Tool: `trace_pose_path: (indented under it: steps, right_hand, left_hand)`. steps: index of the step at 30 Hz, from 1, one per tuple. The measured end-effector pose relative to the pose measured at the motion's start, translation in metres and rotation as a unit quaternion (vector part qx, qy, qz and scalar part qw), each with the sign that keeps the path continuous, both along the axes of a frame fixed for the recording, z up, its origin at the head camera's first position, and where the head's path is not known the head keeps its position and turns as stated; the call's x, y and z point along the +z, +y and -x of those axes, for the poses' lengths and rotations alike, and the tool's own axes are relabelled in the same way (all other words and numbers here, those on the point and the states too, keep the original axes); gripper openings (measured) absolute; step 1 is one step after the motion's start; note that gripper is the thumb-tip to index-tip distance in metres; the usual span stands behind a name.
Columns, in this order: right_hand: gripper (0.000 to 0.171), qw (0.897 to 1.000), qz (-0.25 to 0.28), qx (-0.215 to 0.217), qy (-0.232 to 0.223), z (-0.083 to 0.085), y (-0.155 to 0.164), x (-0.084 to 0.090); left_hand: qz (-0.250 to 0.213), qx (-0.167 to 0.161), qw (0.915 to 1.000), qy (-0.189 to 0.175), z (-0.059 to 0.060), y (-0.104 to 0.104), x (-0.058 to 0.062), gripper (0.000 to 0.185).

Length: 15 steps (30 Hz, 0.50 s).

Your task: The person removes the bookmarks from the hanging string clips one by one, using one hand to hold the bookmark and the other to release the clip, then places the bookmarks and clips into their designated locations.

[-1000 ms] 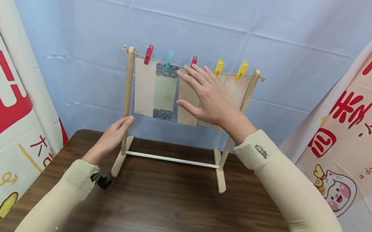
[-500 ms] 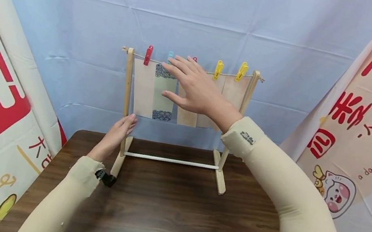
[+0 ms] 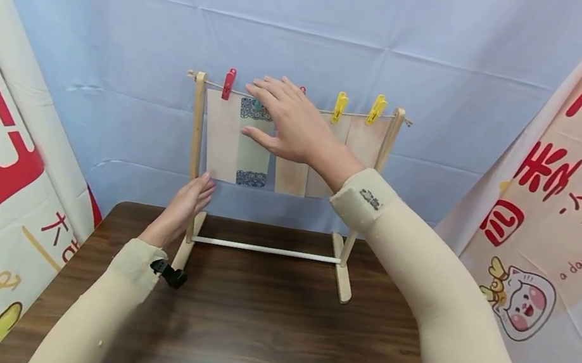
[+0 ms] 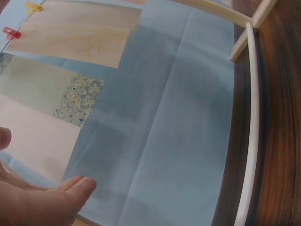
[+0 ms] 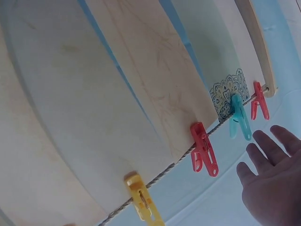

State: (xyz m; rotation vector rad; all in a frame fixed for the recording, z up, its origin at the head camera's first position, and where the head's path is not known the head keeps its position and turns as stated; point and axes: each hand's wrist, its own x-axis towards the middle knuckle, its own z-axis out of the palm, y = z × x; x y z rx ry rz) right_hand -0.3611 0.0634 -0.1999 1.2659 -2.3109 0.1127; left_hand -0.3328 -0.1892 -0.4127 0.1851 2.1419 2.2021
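Observation:
A small wooden rack (image 3: pixel 195 133) holds a string (image 5: pixel 162 174) with several pale paper sheets pegged along it. One greenish sheet (image 3: pixel 253 153) has blue lace-like bands. The clothespins include a teal one (image 5: pixel 240 117), a red one (image 5: pixel 203 149) beside it and a yellow one (image 3: pixel 340 107). My right hand (image 3: pixel 297 128) is raised before the sheets with fingers extended. In the right wrist view its fingertips lie close to the teal clothespin, and it holds nothing. My left hand (image 3: pixel 183 205) is at the rack's left post, fingers fairly straight and pointing up.
The rack's feet (image 3: pixel 342 280) stand on a dark wooden table (image 3: pixel 254 329), joined by a white crossbar (image 3: pixel 265 249). A light blue cloth (image 3: pixel 307 17) hangs behind. Printed banners (image 3: pixel 544 185) flank both sides.
My right hand has moved left along the string, from before the middle red clothespin to before the teal one. My left hand stays by the left post, its fingers slightly higher.

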Motion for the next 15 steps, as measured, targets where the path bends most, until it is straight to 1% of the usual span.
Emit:
trace_pose_path:
  steps: [3,9,13,15]
  right_hand:
    - [0.078,1.0,-0.002,-0.005,-0.006,0.002,-0.005,0.004]
    - [0.078,1.0,-0.01,-0.018,-0.015,0.005,-0.016,0.011]
    - [0.077,0.999,-0.01,-0.028,-0.022,0.007,-0.022,0.015]
    - [0.078,0.999,-0.01,-0.034,-0.027,0.009,-0.025,0.017]
  left_hand:
    - [-0.034,0.004,0.9993,-0.011,0.002,0.003,0.0,0.081]
    - [-0.06,0.004,0.9978,-0.028,0.004,0.006,-0.002,0.08]
    - [-0.087,0.002,0.9958,-0.026,0.006,0.006,-0.004,0.079]
    - [-0.089,-0.001,0.9957,-0.025,0.005,0.006,-0.005,0.08]
